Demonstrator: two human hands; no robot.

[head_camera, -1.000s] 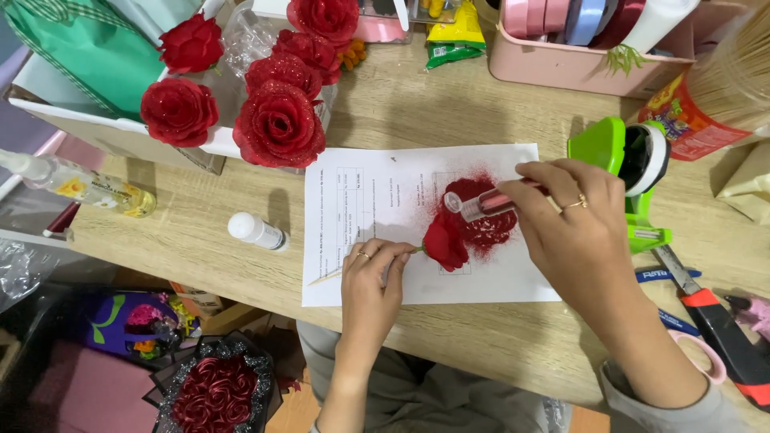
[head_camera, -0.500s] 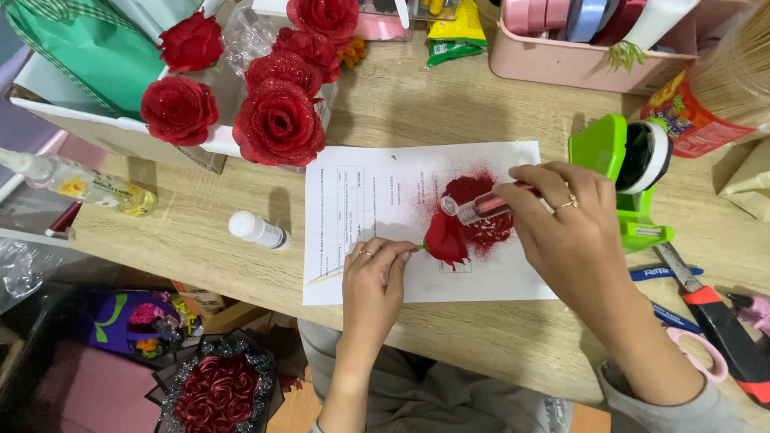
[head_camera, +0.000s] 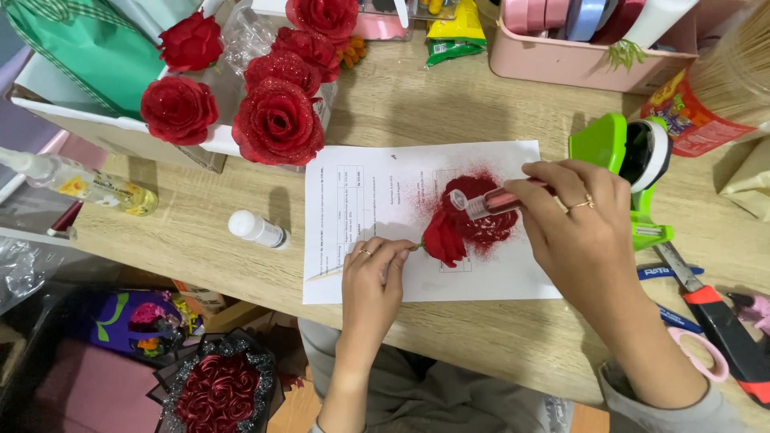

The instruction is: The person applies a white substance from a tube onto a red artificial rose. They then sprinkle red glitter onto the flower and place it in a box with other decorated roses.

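Right hand (head_camera: 581, 232) grips a small clear glitter vial (head_camera: 489, 202), tilted with its mouth over a patch of red glitter (head_camera: 481, 216) on the printed paper sheet (head_camera: 385, 208). Left hand (head_camera: 373, 281) pinches the thin wooden stick (head_camera: 329, 273) of a red rose (head_camera: 443, 238), whose head lies on the sheet just beside the glitter patch. Finished glittered roses (head_camera: 277, 120) stand beyond the sheet, a white-capped bottle (head_camera: 257, 229) to its left, a green tape dispenser (head_camera: 630, 160) to its right.

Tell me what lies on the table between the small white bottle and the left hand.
In the head view, only the left part of the printed paper sheet lies between the small white bottle and the left hand; otherwise bare wood.
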